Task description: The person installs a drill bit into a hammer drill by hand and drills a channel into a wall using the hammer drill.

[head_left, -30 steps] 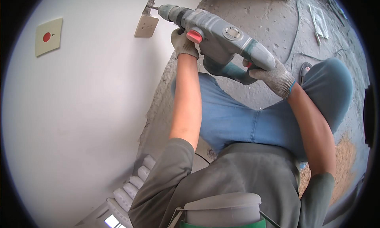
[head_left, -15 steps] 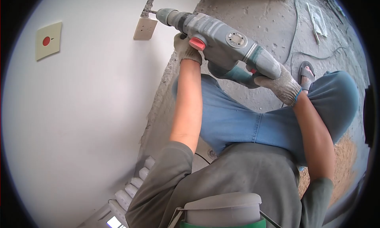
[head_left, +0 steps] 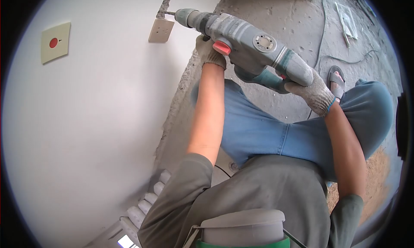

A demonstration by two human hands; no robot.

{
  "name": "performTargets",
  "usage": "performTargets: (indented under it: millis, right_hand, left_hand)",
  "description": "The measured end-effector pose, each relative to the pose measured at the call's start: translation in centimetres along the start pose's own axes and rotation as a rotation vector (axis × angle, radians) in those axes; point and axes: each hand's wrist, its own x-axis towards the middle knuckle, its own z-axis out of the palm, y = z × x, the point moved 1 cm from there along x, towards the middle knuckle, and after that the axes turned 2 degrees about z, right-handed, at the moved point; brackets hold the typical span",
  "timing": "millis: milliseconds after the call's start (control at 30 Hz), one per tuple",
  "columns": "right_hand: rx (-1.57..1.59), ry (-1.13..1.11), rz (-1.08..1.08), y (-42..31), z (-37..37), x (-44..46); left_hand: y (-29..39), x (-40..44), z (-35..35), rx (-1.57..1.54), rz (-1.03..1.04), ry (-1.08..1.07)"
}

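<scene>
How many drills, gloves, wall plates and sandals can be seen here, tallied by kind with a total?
Drill: 1
Gloves: 2, one on each hand
Wall plates: 2, one with a red disc, one a socket
Sandal: 1
Total: 6

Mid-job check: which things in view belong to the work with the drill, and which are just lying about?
In use, it seems:
- drill, its bit at the wall groove
- gloved left hand at its front, gloved right hand at its rear

Apparently lying about:
- clear packet
- brown grainy patch
- grey cable, though whether it feeds the drill is unclear
</scene>
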Motion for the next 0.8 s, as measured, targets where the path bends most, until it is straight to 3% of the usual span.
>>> performTargets:
  millis: [133, 300, 433, 567, 600, 700, 800]
  right_hand:
    - [0.033, -0.06, -0.06, 0.4, 0.4, 0.5]
    - [0.102, -0.115, -0.107, 0.8, 0.2, 1.8]
    - [0.045, -0.096, -0.183, 0.6, 0.4, 2.2]
    - [0.043, -0.008, -0.054, -0.1, -0.3, 0.4]
    - [-0.081, -0.004, -0.026, -1.0, -0.7, 0.6]
    - [-0.005, 0.0, -0.046, -0.5, -0.1, -0.3]
    - [-0.031, 0.0, -0.063, -0.6, -0.1, 0.2]
  left_hand:
    - [1.1, -0.8, 0.6, -0.184, -0.009, 0.007]
    - [0.2, 0.5, -0.5, 0.04, 0.08, 0.021]
    - [0.2, 1.5, 0.0, -0.111, 0.057, -0.02]
    - [-1.6, 0.9, 0.6, -0.051, 0.022, -0.075]
    - [-1.9, 1.3, 0.4, -0.09, 0.017, -0.044]
    - [1.3, -1.4, 1.1, -0.015, 0.042, -0.028]
    - [1.4, -0.8, 1.0, -0.126, -0.047, 0.003]
